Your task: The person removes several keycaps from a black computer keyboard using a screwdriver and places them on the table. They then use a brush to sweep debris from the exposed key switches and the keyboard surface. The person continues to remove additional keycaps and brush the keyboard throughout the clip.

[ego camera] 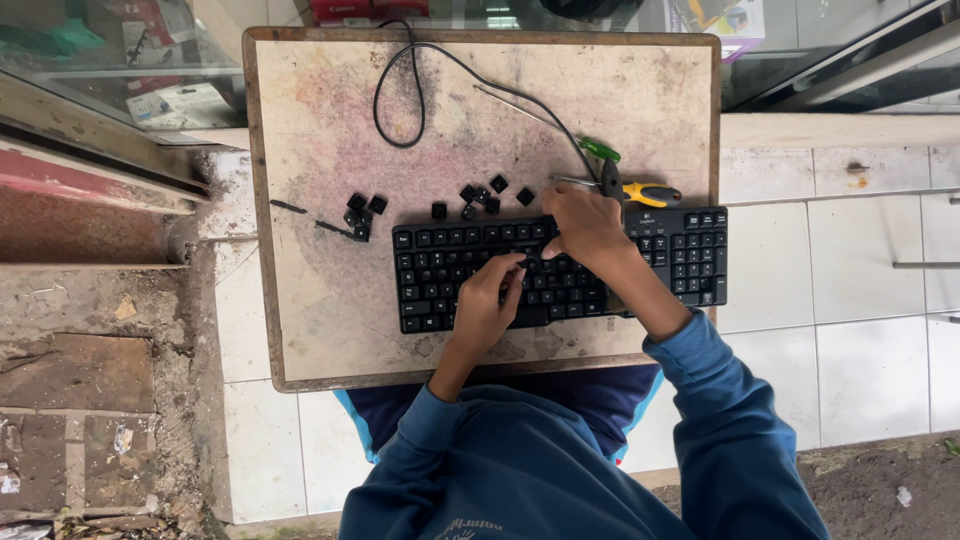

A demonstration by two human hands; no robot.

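A black keyboard (680, 255) lies across a worn wooden board (320, 300). My left hand (485, 305) rests on the middle keys, its thumb and forefinger pinched together at a key in the upper rows. My right hand (585, 225) lies over the keyboard's top edge, with bent fingers reaching down to the same spot. What the right fingers hold is hidden. Loose black keycaps (362, 212) lie in a cluster left of the keyboard, and more keycaps (497, 188) lie just above it. Both my sleeves are blue.
The keyboard's black cable (400, 100) loops over the far part of the board. A yellow-and-black handled tool (650, 194) and a green-handled screwdriver (600, 150) lie beside my right hand. White tiles (860, 300) lie to the right, and rough concrete (90, 330) to the left.
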